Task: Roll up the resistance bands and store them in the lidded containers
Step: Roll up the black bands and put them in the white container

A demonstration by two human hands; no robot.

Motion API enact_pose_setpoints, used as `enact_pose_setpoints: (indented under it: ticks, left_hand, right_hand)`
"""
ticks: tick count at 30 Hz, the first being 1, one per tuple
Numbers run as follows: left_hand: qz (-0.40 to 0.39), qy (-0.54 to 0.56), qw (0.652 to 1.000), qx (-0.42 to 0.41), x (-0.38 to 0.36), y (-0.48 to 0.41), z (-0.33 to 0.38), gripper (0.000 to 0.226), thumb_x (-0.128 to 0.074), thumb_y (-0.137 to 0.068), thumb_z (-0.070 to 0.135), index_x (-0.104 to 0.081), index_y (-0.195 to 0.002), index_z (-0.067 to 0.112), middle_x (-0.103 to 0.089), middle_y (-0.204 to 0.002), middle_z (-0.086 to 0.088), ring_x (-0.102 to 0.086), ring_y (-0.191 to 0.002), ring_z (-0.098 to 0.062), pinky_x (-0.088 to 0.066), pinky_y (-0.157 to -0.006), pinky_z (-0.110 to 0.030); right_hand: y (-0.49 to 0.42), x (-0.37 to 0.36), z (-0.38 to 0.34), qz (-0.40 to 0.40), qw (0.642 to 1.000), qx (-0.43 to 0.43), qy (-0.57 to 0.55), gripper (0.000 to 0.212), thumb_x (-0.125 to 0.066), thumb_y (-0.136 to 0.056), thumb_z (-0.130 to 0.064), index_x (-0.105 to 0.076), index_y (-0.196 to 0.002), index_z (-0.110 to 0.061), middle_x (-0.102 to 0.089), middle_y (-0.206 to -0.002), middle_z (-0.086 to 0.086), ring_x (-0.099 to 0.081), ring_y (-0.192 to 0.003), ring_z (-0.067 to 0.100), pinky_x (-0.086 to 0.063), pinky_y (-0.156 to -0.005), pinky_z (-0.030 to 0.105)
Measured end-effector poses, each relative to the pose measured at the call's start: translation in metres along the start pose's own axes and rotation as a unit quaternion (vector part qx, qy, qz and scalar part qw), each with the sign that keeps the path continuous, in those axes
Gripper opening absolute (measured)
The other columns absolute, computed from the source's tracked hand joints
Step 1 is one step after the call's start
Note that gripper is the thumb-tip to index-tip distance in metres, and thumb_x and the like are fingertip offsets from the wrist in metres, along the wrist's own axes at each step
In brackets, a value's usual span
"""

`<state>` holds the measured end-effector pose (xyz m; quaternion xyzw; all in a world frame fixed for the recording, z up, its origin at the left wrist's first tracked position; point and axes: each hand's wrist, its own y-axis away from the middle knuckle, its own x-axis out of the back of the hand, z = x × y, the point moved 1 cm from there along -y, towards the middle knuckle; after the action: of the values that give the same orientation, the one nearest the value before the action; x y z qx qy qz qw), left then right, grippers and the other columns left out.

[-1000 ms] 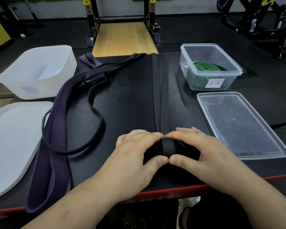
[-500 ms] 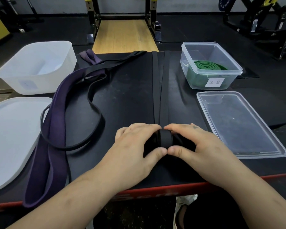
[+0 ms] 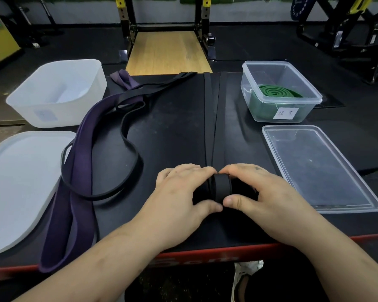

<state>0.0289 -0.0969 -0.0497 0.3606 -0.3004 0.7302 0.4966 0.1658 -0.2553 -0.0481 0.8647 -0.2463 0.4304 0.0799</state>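
Your left hand (image 3: 179, 199) and right hand (image 3: 264, 192) both curl round the black roll (image 3: 222, 187), thumbs on the near side, fingers over the top, tips nearly meeting. The roll sits near the red front edge (image 3: 205, 256) of the matte black table (image 3: 172, 131). The unrolled black band (image 3: 210, 118) runs flat and straight to the far edge. On the left, a wide purple band (image 3: 81, 166) lies limp, its near end at the front edge, with a thin black loop (image 3: 131, 149) draped over it; bare tabletop between loop and straight band. Far left, a cloudy white tub (image 3: 52, 114) with rounded corners, its flat white lid (image 3: 20, 182) overhanging the table's side. On the right, a clear lid (image 3: 319, 166), rectangular, close beside your right hand. Behind it, a clear box (image 3: 266, 63), open, holding a green coil (image 3: 275, 92), paper label (image 3: 285, 113) on its front wall.
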Motion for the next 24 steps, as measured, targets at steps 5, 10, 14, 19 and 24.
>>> enact_pose_setpoints:
  ticks: [5, 10, 14, 19, 24]
  left_hand:
    - [-0.010, -0.004, 1.000, -0.010, -0.003, 0.025, -0.001, 0.065, -0.070, -0.085, 0.060, -0.048, -0.144, 0.043, -0.022, -0.115, 0.065, 0.004, -0.124, 0.037, -0.009, -0.113, -0.010]
    - [0.004, -0.001, 1.000, -0.018, -0.006, 0.031, -0.002, 0.067, -0.066, -0.082, 0.069, -0.046, -0.142, 0.046, -0.034, -0.122, 0.050, -0.003, -0.134, 0.028, -0.009, -0.122, -0.020]
    - [-0.013, 0.022, 1.000, 0.000, 0.000, 0.026, 0.000, 0.072, -0.070, -0.076, 0.071, -0.049, -0.141, 0.048, -0.031, -0.117, 0.055, -0.006, -0.135, 0.025, -0.003, -0.108, -0.003]
    - [-0.021, 0.019, 1.000, 0.002, 0.001, 0.026, -0.001, 0.070, -0.069, -0.076, 0.072, -0.050, -0.139, 0.049, -0.039, -0.129, 0.043, -0.012, -0.143, 0.012, -0.005, -0.110, -0.009]
    - [-0.026, 0.034, 0.999, 0.000, 0.005, 0.027, 0.002, 0.067, -0.070, -0.078, 0.070, -0.050, -0.139, 0.049, -0.036, -0.126, 0.044, -0.005, -0.136, 0.023, -0.009, -0.113, -0.012]
  right_hand:
    - [0.014, 0.001, -0.003, -0.050, 0.997, 0.051, 0.006, 0.044, -0.058, -0.085, -0.066, -0.059, -0.126, -0.049, -0.056, -0.124, -0.032, -0.043, -0.135, -0.005, -0.032, -0.111, 0.017]
    - [0.011, -0.001, -0.004, -0.029, 0.999, 0.036, 0.001, 0.045, -0.055, -0.087, -0.068, -0.067, -0.125, -0.047, -0.061, -0.120, -0.033, -0.040, -0.135, -0.011, -0.034, -0.110, 0.017]
    - [0.005, 0.008, -0.009, -0.019, 0.999, -0.009, -0.048, 0.024, -0.059, -0.094, -0.053, -0.074, -0.110, -0.044, -0.068, -0.108, -0.033, -0.056, -0.118, -0.008, -0.043, -0.097, 0.017]
    - [-0.039, 0.009, -0.005, 0.048, 0.983, -0.173, 0.037, 0.029, -0.057, -0.096, -0.055, -0.074, -0.107, -0.035, -0.072, -0.097, -0.016, -0.064, -0.101, 0.008, -0.050, -0.086, 0.029]
    - [-0.075, -0.003, -0.007, 0.077, 0.969, -0.226, -0.063, 0.022, -0.073, -0.089, -0.043, -0.070, -0.105, -0.028, -0.070, -0.100, -0.006, -0.065, -0.095, 0.015, -0.048, -0.073, 0.030]
